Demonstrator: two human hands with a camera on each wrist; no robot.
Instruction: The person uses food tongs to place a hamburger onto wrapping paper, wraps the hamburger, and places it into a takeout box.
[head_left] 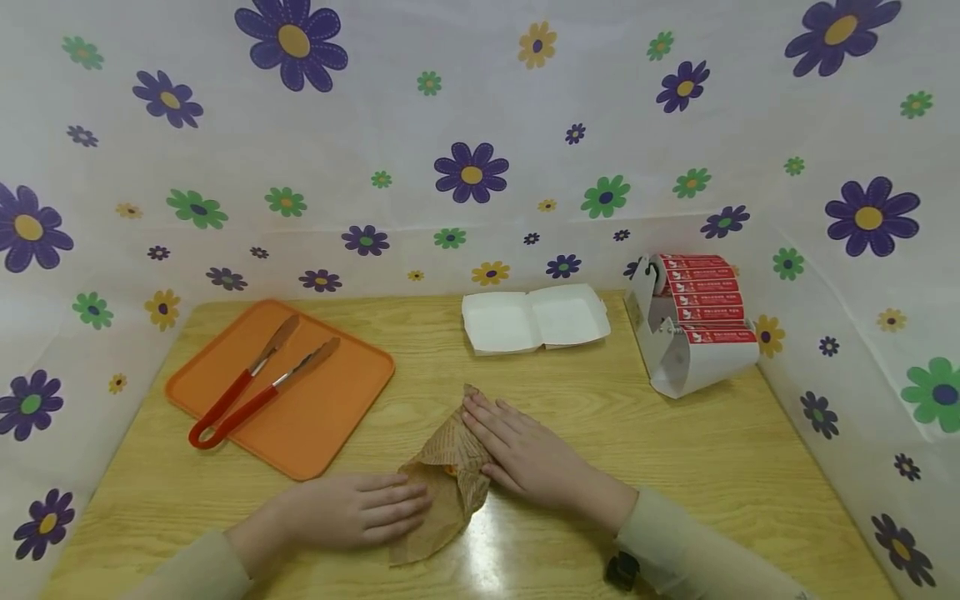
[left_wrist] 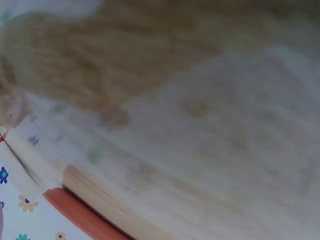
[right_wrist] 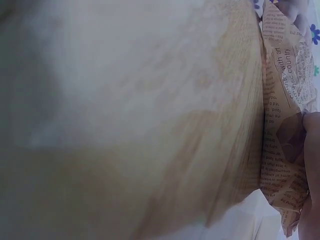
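Observation:
Brown paper with newsprint lettering (head_left: 453,446) lies partly folded near the table's front middle, and its print is readable in the right wrist view (right_wrist: 280,100). A small orange bit of something (head_left: 450,470) peeks out under the fold; the rest is hidden. My left hand (head_left: 363,510) rests with straight fingers on the paper's lower left part. From the other side my right hand (head_left: 525,450) presses the paper's right edge, its fingers extended toward the top corner. Most of the left wrist view is blurred.
Red-handled tongs (head_left: 247,396) lie on an orange tray (head_left: 330,417) at the left. An opened white box (head_left: 498,321) sits at the back middle. At the back right stands a label dispenser (head_left: 705,367) with a roll of red labels (head_left: 705,287).

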